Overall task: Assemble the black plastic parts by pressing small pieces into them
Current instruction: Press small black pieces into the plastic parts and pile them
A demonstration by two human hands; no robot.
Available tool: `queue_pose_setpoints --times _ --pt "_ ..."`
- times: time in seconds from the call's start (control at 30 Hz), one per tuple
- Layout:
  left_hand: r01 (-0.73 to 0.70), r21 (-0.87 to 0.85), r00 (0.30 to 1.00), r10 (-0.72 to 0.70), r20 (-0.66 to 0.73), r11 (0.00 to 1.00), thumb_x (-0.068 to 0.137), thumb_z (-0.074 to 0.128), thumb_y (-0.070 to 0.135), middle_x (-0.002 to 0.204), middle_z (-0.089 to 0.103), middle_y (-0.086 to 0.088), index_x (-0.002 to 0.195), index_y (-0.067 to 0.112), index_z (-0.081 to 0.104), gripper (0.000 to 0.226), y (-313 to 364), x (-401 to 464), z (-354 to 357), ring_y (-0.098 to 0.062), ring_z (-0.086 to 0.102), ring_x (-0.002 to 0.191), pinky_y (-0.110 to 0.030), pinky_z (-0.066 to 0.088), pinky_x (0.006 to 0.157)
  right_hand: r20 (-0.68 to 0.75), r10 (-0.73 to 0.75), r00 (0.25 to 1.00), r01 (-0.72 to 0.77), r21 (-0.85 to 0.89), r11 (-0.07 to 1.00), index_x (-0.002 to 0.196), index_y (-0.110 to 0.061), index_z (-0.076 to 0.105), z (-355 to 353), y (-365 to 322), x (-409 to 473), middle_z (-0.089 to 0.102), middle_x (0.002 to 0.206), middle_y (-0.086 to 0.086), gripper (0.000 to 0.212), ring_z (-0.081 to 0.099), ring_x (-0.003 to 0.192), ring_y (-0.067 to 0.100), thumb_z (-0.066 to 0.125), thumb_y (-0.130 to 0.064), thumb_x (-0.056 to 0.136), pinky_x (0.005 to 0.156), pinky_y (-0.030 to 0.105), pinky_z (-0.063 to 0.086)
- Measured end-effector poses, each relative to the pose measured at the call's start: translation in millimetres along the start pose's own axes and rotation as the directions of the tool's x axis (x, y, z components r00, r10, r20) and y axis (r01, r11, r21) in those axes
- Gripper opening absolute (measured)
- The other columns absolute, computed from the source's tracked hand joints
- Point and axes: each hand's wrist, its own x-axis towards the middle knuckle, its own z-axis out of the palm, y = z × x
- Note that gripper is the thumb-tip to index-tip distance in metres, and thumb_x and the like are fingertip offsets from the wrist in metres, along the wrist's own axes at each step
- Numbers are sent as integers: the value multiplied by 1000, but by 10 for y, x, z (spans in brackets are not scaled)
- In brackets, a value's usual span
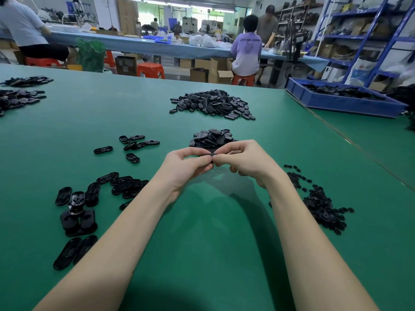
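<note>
Here we hold one flat oval black plastic part (207, 156) above the green table (202, 221), our left hand (187, 163) and right hand (243, 160) pinching its ends, fingers curled narrowly.
</note>
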Motion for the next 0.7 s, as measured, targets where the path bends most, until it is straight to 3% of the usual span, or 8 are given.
queue_pose_setpoints --times 0.33,0.47,0.7 --pt "-62 68 997 65 -47 996 87 70 -5 78 75 -10 89 4 71 9 -10 22 8 -13 71 67 -16 58 72 -80 15 997 -15 5 1000 66 -20 75 90 13 38 62 65 -3 13 40 48 6 80 -18 78 50 18 35" --pt "-58 74 998 59 -12 996 87 71 -4 85 77 -13 94 2 72 9 6 20 -32 -15 73 71 -17 59 74 -46 23 999 -19 90 996 67 -21 75 88 50 34 65 64 -6 15 40 47 7 81 -18 80 47 16 35" --pt "-48 90 999 48 3 995 87 69 -7 90 76 -17 98 1 72 14 1 25 -45 -15 73 72 -17 58 73 -54 -5 999 9 74 997 58 -22 72 94 68 48 59 55 -10 25 40 45 5 79 -13 80 46 15 35"
